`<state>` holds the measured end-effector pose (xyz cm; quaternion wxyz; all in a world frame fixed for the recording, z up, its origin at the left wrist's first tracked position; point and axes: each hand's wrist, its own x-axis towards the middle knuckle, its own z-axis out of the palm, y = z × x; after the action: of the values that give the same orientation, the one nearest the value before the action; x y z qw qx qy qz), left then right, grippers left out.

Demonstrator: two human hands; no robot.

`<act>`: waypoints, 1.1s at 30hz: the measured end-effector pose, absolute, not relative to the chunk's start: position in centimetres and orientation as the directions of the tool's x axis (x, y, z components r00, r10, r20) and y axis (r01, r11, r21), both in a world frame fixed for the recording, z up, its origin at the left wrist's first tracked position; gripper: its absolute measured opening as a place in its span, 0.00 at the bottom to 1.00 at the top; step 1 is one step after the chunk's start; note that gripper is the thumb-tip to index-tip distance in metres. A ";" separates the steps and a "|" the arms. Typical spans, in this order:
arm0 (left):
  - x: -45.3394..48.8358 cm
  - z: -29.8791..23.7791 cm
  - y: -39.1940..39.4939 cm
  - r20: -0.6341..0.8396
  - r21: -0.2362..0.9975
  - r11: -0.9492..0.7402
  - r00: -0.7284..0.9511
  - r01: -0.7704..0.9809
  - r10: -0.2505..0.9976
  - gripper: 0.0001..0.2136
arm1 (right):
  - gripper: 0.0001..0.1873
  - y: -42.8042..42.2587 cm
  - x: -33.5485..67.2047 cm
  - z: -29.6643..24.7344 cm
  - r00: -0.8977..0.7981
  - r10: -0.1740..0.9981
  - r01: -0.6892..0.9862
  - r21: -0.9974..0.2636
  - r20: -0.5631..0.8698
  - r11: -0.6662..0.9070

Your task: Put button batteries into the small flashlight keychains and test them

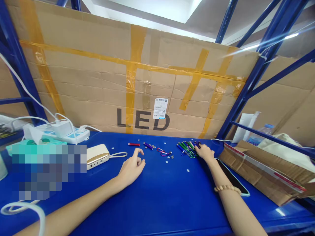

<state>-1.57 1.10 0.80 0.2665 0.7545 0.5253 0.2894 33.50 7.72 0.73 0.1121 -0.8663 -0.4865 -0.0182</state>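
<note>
My left hand [131, 167] hovers over the blue table with nothing in it, the index finger bent forward and the other fingers loosely curled. Just beyond it lie a red metal tube [134, 144] and a purple metal tube [148, 146]. Red and blue carabiner clips [164, 152] rest to their right, beside tiny metal parts [172, 157]. At the right, a row of small metal tubes with carabiners [187, 148], green, blue and dark, lies side by side. My right hand [204, 152] pinches a dark tube [197, 144] at that row's right end.
A tablet-like dark panel [232, 178] lies under my right forearm. An open cardboard box [263, 170] stands to the right. On the left are a cream-coloured device with a strap [98, 155], a power strip [81, 134] and cables. A large cardboard sheet [98, 85] forms the back wall.
</note>
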 end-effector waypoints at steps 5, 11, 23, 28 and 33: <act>-1.9 1.1 1.6 0.290 0.751 -0.324 0.153 0.576 0.945 0.07 | 0.18 7.6 33.4 1.1 0.508 0.837 0.860 -0.180 0.204 -0.478; -3.5 1.8 3.4 0.499 0.564 -0.456 0.156 0.689 0.853 0.08 | 0.16 7.3 31.9 1.7 0.355 0.829 0.932 -0.231 0.432 -0.278; -4.5 -0.4 5.5 0.355 0.119 -0.431 0.368 0.894 0.860 0.20 | 0.12 5.8 23.7 3.0 -0.294 0.623 0.869 -0.068 0.725 0.489; -4.1 -0.3 5.6 0.314 0.137 -0.443 0.385 0.886 0.868 0.23 | 0.11 4.8 21.8 3.4 -0.401 0.535 0.806 0.010 0.744 0.591; -3.9 -0.1 5.5 0.271 0.185 -0.461 0.406 0.868 0.873 0.24 | 0.12 4.8 21.0 2.9 -0.397 0.514 0.807 0.022 0.760 0.590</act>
<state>-3.90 5.48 -0.09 0.0077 0.8385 0.5189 0.1663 21.00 4.80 2.94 0.3685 -0.4069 -0.8119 -0.1985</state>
